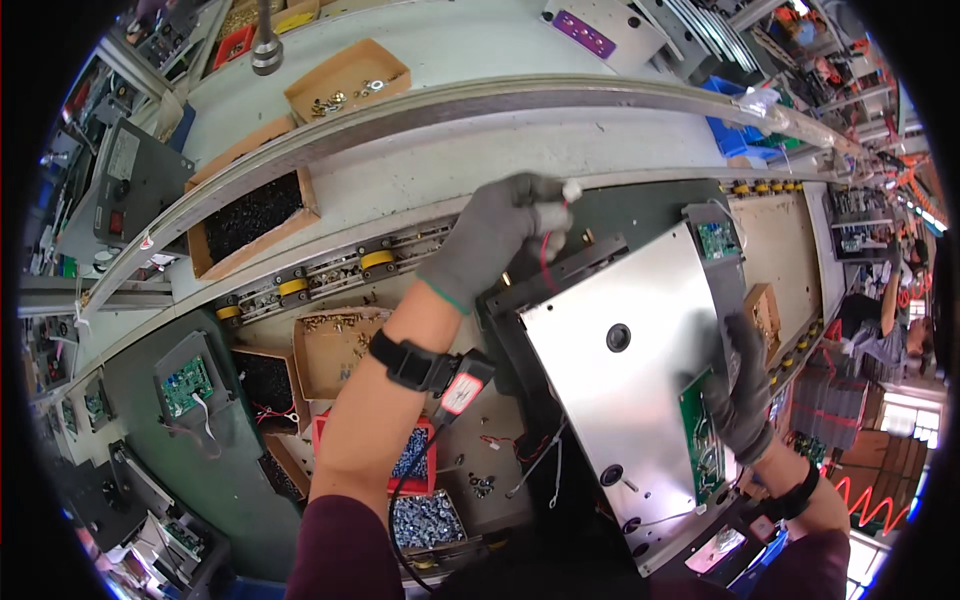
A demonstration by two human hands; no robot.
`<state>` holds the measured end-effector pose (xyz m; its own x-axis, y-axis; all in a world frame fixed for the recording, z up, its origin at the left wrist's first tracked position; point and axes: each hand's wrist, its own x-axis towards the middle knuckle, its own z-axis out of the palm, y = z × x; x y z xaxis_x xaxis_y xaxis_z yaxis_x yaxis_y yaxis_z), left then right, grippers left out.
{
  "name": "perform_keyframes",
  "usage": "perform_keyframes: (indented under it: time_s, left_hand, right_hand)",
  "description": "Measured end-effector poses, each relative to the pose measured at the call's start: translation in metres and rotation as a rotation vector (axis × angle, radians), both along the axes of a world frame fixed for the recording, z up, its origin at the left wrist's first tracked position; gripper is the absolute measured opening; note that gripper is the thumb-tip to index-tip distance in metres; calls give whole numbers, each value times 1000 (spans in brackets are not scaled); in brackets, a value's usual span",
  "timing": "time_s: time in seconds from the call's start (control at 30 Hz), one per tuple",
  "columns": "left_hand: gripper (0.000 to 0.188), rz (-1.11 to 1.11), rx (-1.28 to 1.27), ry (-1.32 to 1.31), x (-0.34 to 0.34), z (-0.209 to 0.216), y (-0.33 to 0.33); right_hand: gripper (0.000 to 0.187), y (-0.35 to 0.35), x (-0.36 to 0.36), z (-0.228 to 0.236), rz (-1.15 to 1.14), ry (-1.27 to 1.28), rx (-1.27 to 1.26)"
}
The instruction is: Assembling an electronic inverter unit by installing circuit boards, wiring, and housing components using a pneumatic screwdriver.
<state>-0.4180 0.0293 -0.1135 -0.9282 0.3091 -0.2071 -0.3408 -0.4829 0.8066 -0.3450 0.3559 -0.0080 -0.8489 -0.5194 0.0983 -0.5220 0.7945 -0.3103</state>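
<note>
My left hand (510, 232), in a grey glove, is closed on a red wire (546, 258) with a white plug (571, 190) at the fingertips. Below it lies a silvery metal plate (618, 338) with round black grommets, tilted on a dark frame. At the plate's right side, my right hand (742, 398), also gloved and partly smeared by motion, has its fingers apart near a green circuit board (700, 438). Whether it touches the board cannot be made out. Another small green board (716, 240) sits in a dark bracket by the plate's upper right corner.
A metal rail (480, 98) curves across the far side, above rollers (377, 258). To the left are boxes of screws (340, 350), a red bin (412, 455) and a dark panel bearing a board (187, 386). A driver tool (266, 52) hangs at the top left.
</note>
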Motion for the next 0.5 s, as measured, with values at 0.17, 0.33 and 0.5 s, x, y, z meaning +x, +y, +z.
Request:
perform_keyframes:
  time_s: [0.17,0.33,0.5]
  left_hand:
    - [34,-161,-292,384,55,-13,33]
    - [41,-166,-66,324,65,-32,37]
    - [45,-229,-124,358,64,-38,37]
  right_hand:
    - [71,-30,-20,12,110,131,-117]
    - [60,-59,-15,-1,259,162,33]
    - [51,-63,-12,-8,265,127,82]
